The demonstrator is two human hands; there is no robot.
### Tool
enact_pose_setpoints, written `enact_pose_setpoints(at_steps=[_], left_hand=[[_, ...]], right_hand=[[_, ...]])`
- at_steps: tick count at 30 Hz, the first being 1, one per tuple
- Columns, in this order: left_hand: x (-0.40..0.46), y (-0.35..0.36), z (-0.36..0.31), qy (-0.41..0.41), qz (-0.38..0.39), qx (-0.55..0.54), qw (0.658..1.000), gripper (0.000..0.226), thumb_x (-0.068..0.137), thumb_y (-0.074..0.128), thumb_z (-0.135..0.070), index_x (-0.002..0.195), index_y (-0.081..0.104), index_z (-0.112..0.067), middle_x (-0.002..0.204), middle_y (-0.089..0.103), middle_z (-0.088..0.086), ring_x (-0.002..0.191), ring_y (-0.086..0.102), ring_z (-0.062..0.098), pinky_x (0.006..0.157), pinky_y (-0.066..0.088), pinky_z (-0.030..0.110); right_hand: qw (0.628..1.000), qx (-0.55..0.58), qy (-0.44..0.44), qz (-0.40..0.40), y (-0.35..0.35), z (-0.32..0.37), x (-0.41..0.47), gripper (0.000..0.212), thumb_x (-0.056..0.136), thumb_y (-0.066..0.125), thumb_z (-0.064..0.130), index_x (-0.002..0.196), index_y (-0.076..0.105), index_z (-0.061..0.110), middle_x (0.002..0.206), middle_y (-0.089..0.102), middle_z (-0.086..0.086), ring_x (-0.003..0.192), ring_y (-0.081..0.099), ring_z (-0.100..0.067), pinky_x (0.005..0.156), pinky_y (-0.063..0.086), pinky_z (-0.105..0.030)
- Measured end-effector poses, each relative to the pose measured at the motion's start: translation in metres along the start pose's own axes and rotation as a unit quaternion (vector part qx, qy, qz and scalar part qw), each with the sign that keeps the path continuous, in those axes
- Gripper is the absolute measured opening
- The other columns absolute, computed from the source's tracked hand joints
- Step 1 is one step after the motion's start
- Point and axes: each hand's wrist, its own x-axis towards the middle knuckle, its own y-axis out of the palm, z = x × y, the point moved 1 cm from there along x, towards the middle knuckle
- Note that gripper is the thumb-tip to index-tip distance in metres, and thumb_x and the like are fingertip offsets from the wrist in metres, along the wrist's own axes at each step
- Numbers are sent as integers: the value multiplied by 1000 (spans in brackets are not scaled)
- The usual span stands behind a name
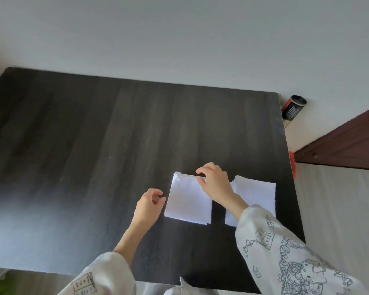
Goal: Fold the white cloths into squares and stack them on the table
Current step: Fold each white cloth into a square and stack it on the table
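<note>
Folded white cloth [189,202], square, finely textured, lying flat on the dark wood-grain desk [73,156]. Right hand [216,184] pinches its far edge at 12 o'clock; left hand [148,206], loosely curled, holds nothing at 9 o'clock. Stacked white squares [256,196] lie at 3 o'clock.

— What carries everything?
— A dark wood-grain table [94,156].
— And what lies on it?
— Two white cloths near the front right: a folded cloth [188,203] and, just beside it on the right, a folded stack [256,194].
</note>
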Motion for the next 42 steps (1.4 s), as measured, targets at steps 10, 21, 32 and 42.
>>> enact_pose_setpoints(at_steps=[10, 21, 32, 42], left_hand=[[-42, -8, -95, 250, 80, 7, 965, 23, 95, 47, -22, 116, 56, -19, 108, 58, -8, 97, 56, 13, 82, 42, 22], [-227, 173, -178, 460, 318, 128, 819, 27, 94, 48, -24, 120, 54, -20, 106, 60, -9, 98, 58, 8, 83, 43, 16], [-530, 399, -214, 573, 494, 122, 643, 19, 92, 52, -15, 103, 54, -30, 100, 64, -4, 93, 61, 12, 77, 45, 19], [-723, 594, -262, 621, 562, 109, 536, 13, 92, 53, -18, 101, 61, -24, 99, 65, -7, 94, 62, 11, 79, 43, 14]], right_hand=[[925, 258, 218, -176, -40, -18, -134, 35, 94, 49, 28, 129, 49, 21, 134, 51, 4, 117, 52, -13, 84, 37, -10], [796, 338, 345, -366, -53, -118, -420, 28, 95, 48, 21, 121, 54, 14, 111, 65, -6, 98, 63, -18, 90, 50, -26], [650, 311, 467, -512, -29, -234, -769, 22, 94, 50, 21, 115, 57, 21, 94, 68, 2, 88, 65, -13, 78, 52, -25], [540, 307, 502, -602, -29, -371, -960, 16, 94, 50, 21, 106, 56, 30, 93, 69, 2, 85, 66, -9, 68, 49, -13]])
